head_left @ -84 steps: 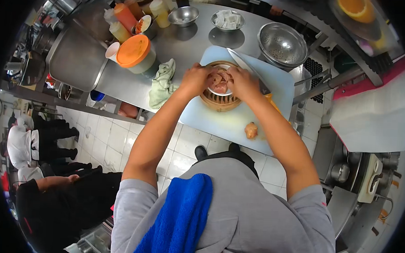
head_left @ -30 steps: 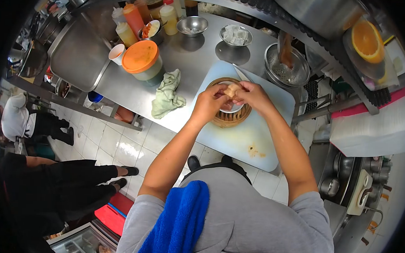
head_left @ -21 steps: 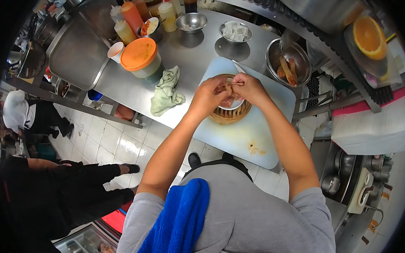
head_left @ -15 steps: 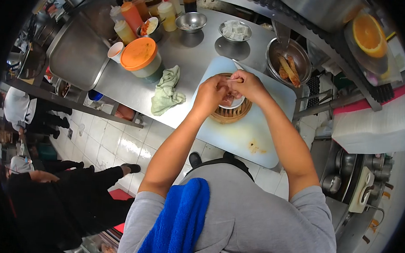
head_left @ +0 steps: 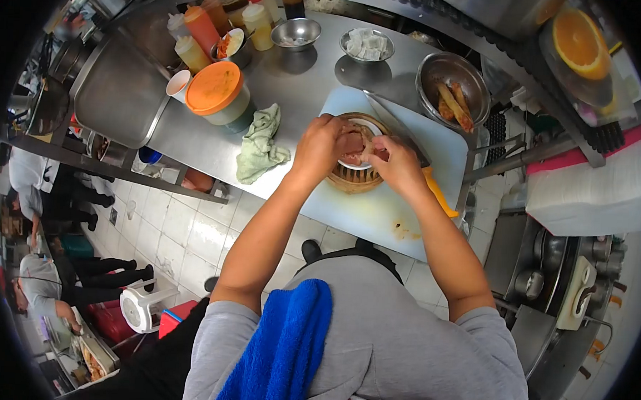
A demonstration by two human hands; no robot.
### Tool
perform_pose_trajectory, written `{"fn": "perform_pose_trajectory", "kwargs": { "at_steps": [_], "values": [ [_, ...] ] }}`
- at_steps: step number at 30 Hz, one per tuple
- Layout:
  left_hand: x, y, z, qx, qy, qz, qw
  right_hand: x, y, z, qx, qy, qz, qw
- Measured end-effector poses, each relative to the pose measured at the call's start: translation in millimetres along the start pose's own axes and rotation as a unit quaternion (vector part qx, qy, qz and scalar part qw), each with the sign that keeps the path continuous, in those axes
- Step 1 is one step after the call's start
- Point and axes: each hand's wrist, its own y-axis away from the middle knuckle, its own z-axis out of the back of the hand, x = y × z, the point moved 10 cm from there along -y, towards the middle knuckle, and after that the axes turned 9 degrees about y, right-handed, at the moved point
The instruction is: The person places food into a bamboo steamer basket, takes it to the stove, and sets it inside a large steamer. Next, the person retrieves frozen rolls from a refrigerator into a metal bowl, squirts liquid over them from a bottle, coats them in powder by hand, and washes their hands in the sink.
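A white dish of raw meat (head_left: 352, 145) sits in a round bamboo steamer (head_left: 355, 181) on the pale blue cutting board (head_left: 363, 215). At the dish's left rim my left hand (head_left: 318, 147) has its fingers bent over the meat; their tips are partly hidden. My right hand (head_left: 396, 165) is at the right side, thumb and fingers pinched on a piece of the meat. A large knife (head_left: 394, 122) with a yellow handle lies on the board, partly behind my right hand and forearm. A brown stain marks the board's near right part.
A green cloth (head_left: 263, 144) and an orange-lidded tub (head_left: 214, 89) stand left of the board. Behind are squeeze bottles (head_left: 201, 27) and metal bowls (head_left: 296, 34). A colander (head_left: 452, 91) at the right holds long browned pieces. Other people stand at the far left.
The light brown lump left the board, was in my hands, and is no longer distinct. Browned pieces have appeared in the colander. My hands have spread slightly apart over the dish.
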Motion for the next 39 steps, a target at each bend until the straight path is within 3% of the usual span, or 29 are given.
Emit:
{"fn": "perform_pose_trajectory", "kwargs": {
  "at_steps": [7, 9, 11, 13, 17, 18, 19, 21, 24, 27, 30, 32, 33, 35, 36, 38, 39],
  "values": [
    [29, 18, 37, -0.032, 0.076, 0.048, 0.996, 13, 14, 0, -0.044, 0.116, 0.072, 0.99],
    [46, 28, 43, -0.04, 0.088, 0.044, 0.994, 8, 15, 13, -0.074, 0.054, 0.031, 0.995],
    [71, 39, 46, -0.034, 0.088, 0.116, 0.989, 1, 15, 22, -0.084, 0.052, -0.003, 0.995],
    [86, 44, 42, -0.016, 0.106, 0.123, 0.987, -3, 14, 31, -0.095, 0.048, -0.035, 0.994],
    [114, 49, 20, -0.017, 0.153, 0.139, 0.978, -34, 16, 29, -0.104, 0.073, -0.078, 0.989],
    [122, 52, 8, 0.016, 0.169, 0.207, 0.963, -49, 18, 24, -0.119, 0.123, -0.069, 0.983],
    [128, 54, -2, 0.011, 0.161, 0.194, 0.968, -54, 13, 23, -0.133, 0.168, -0.051, 0.976],
    [143, 56, -17, 0.022, 0.132, 0.195, 0.972, -66, 12, -2, 0.017, -0.053, -0.215, 0.975],
    [140, 54, -30, 0.082, 0.081, 0.206, 0.972, -80, 6, -16, 0.03, -0.088, -0.202, 0.975],
    [123, 57, -22, 0.095, 0.167, 0.233, 0.953, -71, 0, -14, 0.029, -0.05, -0.165, 0.985],
    [112, 60, -2, 0.063, 0.194, 0.199, 0.959, -38, -6, -1, 0.011, -0.027, -0.162, 0.986],
    [123, 77, 8, 0.032, 0.334, 0.287, 0.897, 7, -12, 13, 0.001, -0.009, -0.165, 0.986],
    [118, 78, 22, 0.029, 0.337, 0.288, 0.896, 21, -16, 12, 0.003, -0.006, -0.163, 0.987],
    [118, 92, 60, -0.049, 0.475, 0.353, 0.804, 60, -29, 3, 0.028, 0.073, -0.082, 0.994],
    [122, 99, 78, -0.05, 0.477, 0.353, 0.803, 80, -37, 2, 0.029, 0.075, -0.081, 0.993],
    [138, 115, 125, -0.099, 0.501, 0.348, 0.786, 128, -61, -31, 0.158, -0.019, -0.044, 0.986],
    [146, 126, 150, -0.119, 0.491, 0.368, 0.78, 142, -83, -40, 0.151, -0.025, -0.019, 0.988]
  ]
}}
